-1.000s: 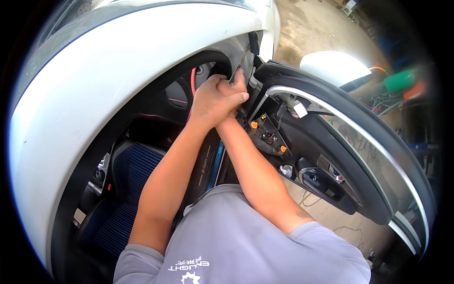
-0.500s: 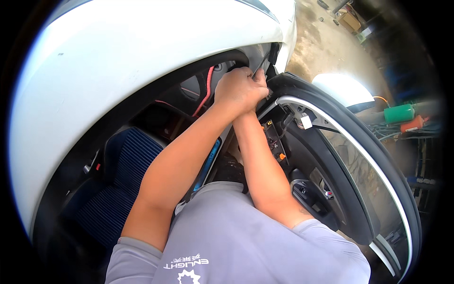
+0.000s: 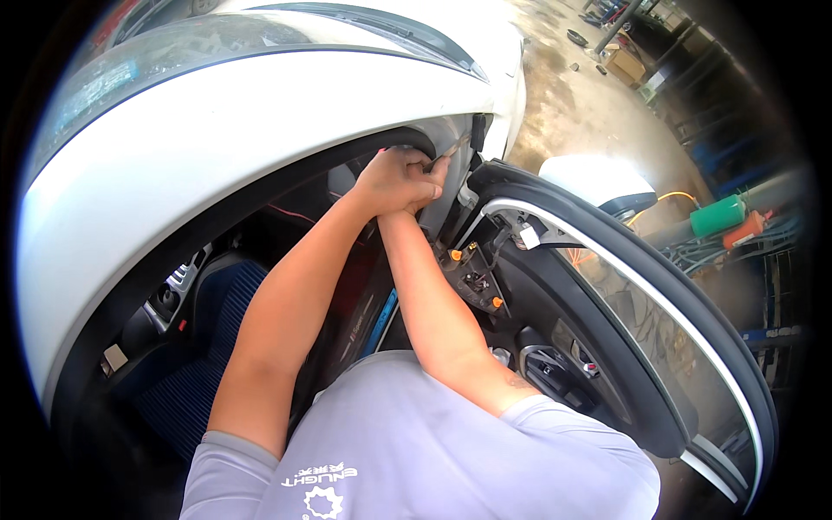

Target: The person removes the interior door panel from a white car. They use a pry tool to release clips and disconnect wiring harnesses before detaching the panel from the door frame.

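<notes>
My left hand (image 3: 388, 184) and my right hand (image 3: 440, 172) are together at the front corner of a white car's door opening, beside the pillar (image 3: 449, 132). My left hand lies over my right, its fingers closed. Most of my right hand is hidden behind it; its visible fingers look bent around a thin, dark, rod-like piece (image 3: 445, 157) slanting toward the pillar. What else lies inside the left hand's grip does not show. Black rubber door seal (image 3: 347, 149) curves along the opening next to my hands.
To my right stands the open car door (image 3: 598, 312), with orange clips (image 3: 456, 255) and a hanging white connector (image 3: 529, 236) near its front edge. A dark blue striped seat (image 3: 221, 321) is inside at left. Beyond the door are a green cylinder (image 3: 718, 217) and cables.
My hands have shifted left, slightly farther from the door hinge and toward the car's interior. The view has shifted too, bringing in more of the windscreen and the seat area.
</notes>
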`<state>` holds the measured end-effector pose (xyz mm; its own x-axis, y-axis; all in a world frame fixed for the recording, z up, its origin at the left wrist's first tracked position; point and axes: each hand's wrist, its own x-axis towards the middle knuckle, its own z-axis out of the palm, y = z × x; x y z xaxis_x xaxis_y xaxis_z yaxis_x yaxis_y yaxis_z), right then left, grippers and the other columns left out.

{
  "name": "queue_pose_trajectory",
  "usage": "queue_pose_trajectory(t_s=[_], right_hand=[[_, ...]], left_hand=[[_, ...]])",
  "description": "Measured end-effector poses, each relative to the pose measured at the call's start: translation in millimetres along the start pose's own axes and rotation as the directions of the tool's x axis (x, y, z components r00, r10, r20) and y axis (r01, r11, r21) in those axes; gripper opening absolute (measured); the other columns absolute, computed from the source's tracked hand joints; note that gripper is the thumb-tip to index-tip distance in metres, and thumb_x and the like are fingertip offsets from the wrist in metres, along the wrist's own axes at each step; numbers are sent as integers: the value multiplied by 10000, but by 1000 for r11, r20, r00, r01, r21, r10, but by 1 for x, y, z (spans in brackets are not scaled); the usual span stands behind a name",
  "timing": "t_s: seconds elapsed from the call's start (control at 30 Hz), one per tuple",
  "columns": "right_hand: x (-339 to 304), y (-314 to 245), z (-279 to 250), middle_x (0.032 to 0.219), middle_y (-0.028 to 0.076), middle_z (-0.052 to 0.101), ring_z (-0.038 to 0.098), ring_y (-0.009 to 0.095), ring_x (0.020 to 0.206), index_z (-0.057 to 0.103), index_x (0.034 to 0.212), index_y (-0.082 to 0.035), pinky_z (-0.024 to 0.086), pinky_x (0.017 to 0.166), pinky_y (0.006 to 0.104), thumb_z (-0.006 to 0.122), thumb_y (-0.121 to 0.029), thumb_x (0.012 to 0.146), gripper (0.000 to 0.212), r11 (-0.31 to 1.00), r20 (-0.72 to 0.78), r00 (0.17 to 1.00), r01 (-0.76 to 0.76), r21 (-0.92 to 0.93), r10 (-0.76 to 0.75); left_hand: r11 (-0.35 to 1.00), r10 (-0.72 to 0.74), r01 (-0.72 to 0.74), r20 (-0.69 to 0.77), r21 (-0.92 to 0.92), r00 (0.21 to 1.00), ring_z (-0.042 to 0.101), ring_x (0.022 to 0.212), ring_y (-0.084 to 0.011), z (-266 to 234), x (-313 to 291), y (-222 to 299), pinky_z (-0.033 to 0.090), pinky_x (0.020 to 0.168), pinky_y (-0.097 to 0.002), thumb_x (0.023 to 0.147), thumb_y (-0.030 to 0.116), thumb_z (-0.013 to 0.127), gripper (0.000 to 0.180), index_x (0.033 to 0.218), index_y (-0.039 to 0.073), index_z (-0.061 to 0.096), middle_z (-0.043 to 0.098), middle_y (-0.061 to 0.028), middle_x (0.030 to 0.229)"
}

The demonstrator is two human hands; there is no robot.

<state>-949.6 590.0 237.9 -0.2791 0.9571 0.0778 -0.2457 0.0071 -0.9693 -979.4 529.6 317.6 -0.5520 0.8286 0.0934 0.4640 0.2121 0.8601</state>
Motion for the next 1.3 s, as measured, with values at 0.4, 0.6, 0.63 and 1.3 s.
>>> queue_pose_trajectory(t_s=[0.4,0.6,0.63,1.3], right_hand=[[15,-5,-3,933,117,603,579,235,821,551,1079,-7,500,767,343,571,-105,949,164,998,12,1000,-27,62,27],[16,-5,7,953,110,605,583,221,839,555,1091,-15,501,779,335,578,-111,957,167,993,43,998,-51,103,47],[18,-5,7,956,109,606,584,219,842,556,1093,-16,501,781,334,579,-112,958,167,993,46,998,-54,110,49],[13,-4,-39,1020,84,613,596,172,904,571,1132,-41,503,819,309,602,-130,982,178,859,186,978,-175,481,95]], left_hand=[[926,42,74,-295,371,955,717,995,-341,18,-23,34,558,894,-393,634,425,833,669,1115,-23,710,736,-202,1008],[870,-189,298,-293,393,937,715,993,-339,14,-28,40,561,877,-432,618,455,889,687,1108,24,674,734,-174,1020],[865,-175,292,-300,409,938,716,990,-340,15,-26,35,561,876,-432,614,453,891,685,1102,20,680,736,-172,1016],[862,-137,208,-183,462,973,668,977,-408,46,-43,57,539,832,-480,793,379,764,480,1022,-29,655,667,-222,973]])
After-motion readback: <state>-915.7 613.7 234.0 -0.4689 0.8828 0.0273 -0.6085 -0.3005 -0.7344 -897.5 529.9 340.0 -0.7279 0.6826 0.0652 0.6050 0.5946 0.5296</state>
